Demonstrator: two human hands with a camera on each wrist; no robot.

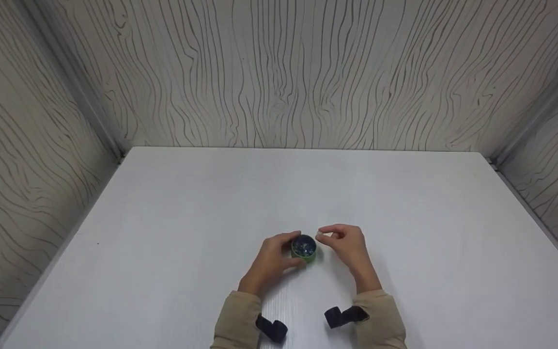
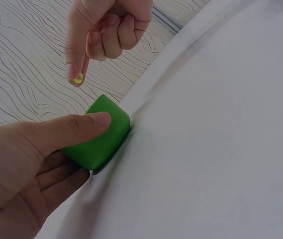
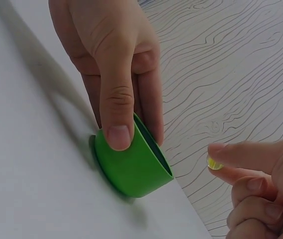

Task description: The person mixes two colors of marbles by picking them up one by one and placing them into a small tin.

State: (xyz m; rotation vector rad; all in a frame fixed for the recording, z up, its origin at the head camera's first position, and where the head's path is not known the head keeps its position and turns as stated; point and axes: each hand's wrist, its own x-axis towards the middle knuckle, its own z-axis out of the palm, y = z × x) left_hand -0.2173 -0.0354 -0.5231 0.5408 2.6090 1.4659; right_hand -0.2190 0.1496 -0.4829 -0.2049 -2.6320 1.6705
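Observation:
A small round green cup [image 1: 310, 259] with a dark inside stands on the white table. My left hand [image 1: 270, 259] grips it from the side, thumb on the near wall and fingers round the far one. Several shiny bits glint inside the cup in the head view, too small to make out. Just right of the rim, my right hand [image 1: 350, 245] pinches a clear marble with yellow in it [image 3: 214, 163] between thumb and forefinger. Its other fingers are curled in. In the left wrist view the marble [image 2: 76, 78] hangs above and apart from the cup [image 2: 104, 134].
The white table [image 1: 187, 208] reaches back to a wood-grain patterned wall [image 1: 279, 72], with similar panels on both sides. Dark straps with stubby ends [image 1: 274, 330] sit on both beige sleeves [image 1: 238, 320].

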